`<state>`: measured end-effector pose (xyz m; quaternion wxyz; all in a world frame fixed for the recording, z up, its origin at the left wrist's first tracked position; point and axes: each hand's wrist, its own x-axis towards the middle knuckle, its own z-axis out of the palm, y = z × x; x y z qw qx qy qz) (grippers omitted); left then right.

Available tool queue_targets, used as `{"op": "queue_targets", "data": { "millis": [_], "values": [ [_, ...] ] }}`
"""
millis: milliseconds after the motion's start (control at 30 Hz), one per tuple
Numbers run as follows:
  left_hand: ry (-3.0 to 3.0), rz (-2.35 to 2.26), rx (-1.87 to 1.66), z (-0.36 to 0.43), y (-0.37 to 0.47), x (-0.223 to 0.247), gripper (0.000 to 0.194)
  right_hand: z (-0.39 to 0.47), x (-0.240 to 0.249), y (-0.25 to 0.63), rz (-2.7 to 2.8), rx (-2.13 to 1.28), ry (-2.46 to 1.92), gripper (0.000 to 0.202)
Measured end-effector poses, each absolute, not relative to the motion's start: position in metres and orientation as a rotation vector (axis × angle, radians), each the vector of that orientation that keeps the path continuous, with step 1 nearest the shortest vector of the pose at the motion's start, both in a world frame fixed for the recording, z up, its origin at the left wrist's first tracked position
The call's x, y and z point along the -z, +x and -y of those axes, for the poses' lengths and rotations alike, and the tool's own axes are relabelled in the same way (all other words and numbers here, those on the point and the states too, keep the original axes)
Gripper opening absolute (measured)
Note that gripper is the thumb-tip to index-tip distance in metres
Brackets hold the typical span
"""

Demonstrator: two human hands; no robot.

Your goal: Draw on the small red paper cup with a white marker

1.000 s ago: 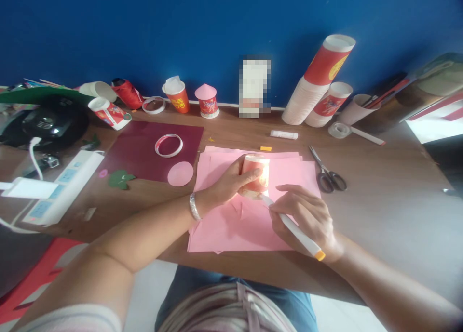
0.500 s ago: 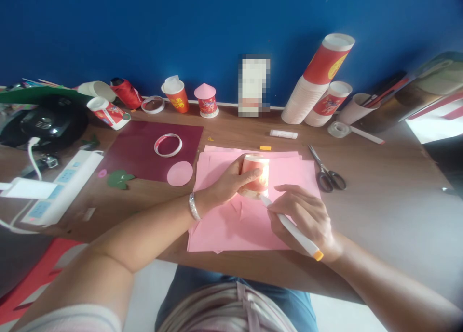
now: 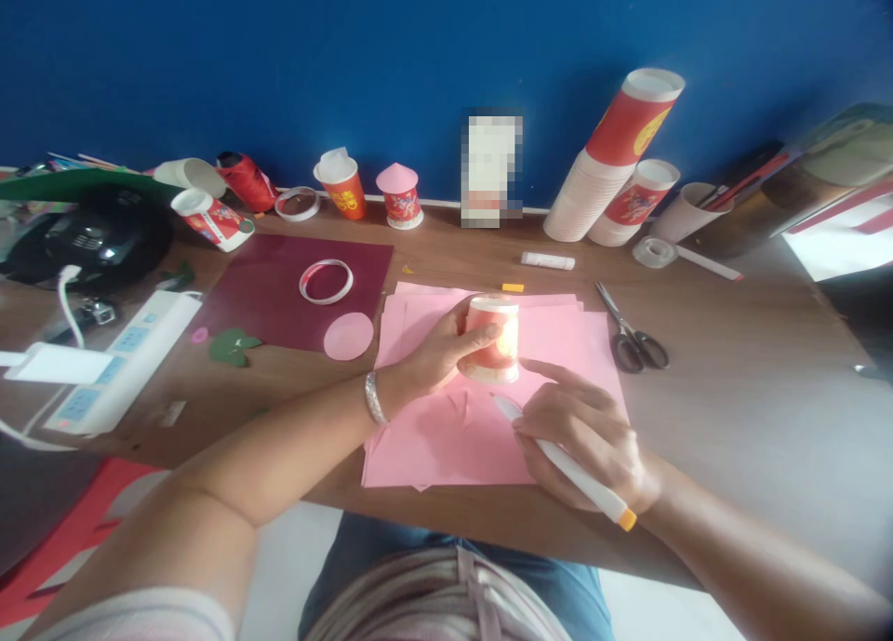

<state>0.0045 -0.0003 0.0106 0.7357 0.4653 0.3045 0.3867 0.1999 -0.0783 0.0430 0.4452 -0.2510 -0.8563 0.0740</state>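
My left hand (image 3: 446, 345) is wrapped round a paper cup (image 3: 507, 341) with a red and gold print, held over a stack of pink paper (image 3: 433, 436). The thumb lies across its front. In my right hand (image 3: 590, 422) is a white marker (image 3: 582, 478) with an orange end, gripped between thumb and fingers. Its tip points to the left, just below the cup and apart from it. My right index finger stretches out near the cup's lower edge. A small orange cap (image 3: 513, 287) lies behind the paper.
Scissors (image 3: 632, 339) lie right of the paper, a glue stick (image 3: 548, 261) behind it. Leftward are a pink paper circle (image 3: 348, 336), a cup ring (image 3: 326, 282) on maroon paper (image 3: 272, 260), and a power strip (image 3: 132, 353). Stacked cups (image 3: 590, 194) and a roofed cup (image 3: 400, 199) stand by the wall.
The marker's tip has moved away from the cup's lower edge, down and to the left. My right index finger has straightened toward the cup. My left hand still holds the cup in place.
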Motion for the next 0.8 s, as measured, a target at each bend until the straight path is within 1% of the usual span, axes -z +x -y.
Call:
{"op": "queue_targets", "data": {
  "millis": [267,567,800],
  "values": [
    [0.964,-0.603,-0.863,0.0002,0.0054,-0.0101,0.045,0.0781,-0.0434,0.1979,2.128,-0.224,-0.62,0.025],
    [0.975,-0.686,-0.775,0.0008,0.0048,-0.007,0.06,0.078,-0.0455,0.1943,2.224,-0.266,-0.553,0.021],
    [0.971,-0.732,-0.804,0.0001,0.0055,-0.0109,0.054,0.0777,-0.0417,0.1998,2.091,-0.136,-0.642,0.025]
  ]
}}
